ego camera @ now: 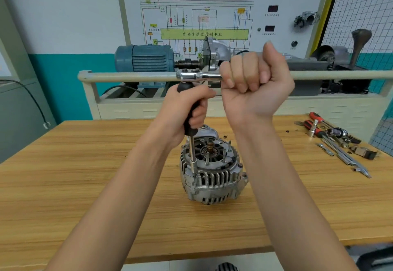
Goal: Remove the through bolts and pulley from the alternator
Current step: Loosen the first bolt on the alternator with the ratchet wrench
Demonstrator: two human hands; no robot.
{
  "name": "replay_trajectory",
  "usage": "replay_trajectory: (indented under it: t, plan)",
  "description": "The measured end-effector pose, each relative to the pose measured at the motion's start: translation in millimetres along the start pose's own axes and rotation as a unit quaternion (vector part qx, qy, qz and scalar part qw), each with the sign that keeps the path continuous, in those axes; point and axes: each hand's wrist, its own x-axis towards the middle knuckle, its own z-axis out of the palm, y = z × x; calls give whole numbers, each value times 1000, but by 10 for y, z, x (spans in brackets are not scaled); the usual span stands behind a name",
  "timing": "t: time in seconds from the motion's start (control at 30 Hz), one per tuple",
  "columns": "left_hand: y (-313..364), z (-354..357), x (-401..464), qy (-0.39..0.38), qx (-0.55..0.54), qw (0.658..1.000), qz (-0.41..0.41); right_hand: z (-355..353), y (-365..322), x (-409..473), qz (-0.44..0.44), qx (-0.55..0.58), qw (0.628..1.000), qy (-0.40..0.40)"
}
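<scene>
Right, the alternator (210, 168) stands on end in the middle of the worktop (85, 185), open end up, shaft and studs pointing at me. A through bolt (194, 176) sits at its near-left rim, and the long extension (192, 155) runs straight up from it, near enough vertical. My left hand (189, 111) is wrapped round the black handle (190, 109) of that driver, directly above the bolt, steadying it. On top sits the ratchet head (190, 76), its bar lying flat and running off to the right into my right hand (255, 79), which is clenched tight round it. So the turning axis is upright and the lever is horizontal; the right hand does the swing, I reckon, while the left keeps the socket square on the bolt head. Whether the pulley is still underneath I can't see. Off to the right on the worktop lie spare tools (336, 141), well apart from the job
</scene>
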Motion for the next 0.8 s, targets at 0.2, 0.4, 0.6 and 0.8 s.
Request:
replay_trajectory:
  t: [0.2, 0.4, 0.6, 0.8]
  plan:
    - [10, -32, 46, -108, -53, 992, -46, -154, -35, 156, 73, 150, 983, 75]
    - [-68, 137, 64, 118, 29, 993, 9, 37, 36, -88, -66, -36, 997, 4]
    - [-114, 221, 37, 215, 65, 972, 67, 180, 209, -301, -200, -152, 967, -39]
    - [-31, -70, 21, -49, 14, 999, 19, 10, 2, -8, -10, -11, 1000, 23]
